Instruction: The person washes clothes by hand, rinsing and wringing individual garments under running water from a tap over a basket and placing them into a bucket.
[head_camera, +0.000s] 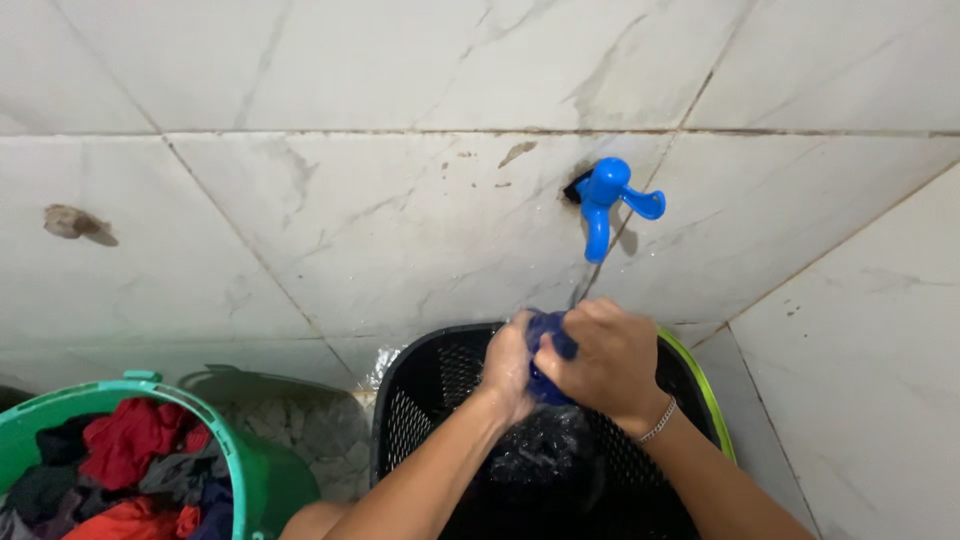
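Both hands, left and right, clench a wet blue cloth between them (fingers fully curled), above the black basket, directly below the blue tap.

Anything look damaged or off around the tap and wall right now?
Yes: the white marble-look wall tiles carry brown stains and a chipped patch at left, and grime rings the blue plastic wall tap. Nothing spilled.

Blue cloth mostly hidden inside both hands.
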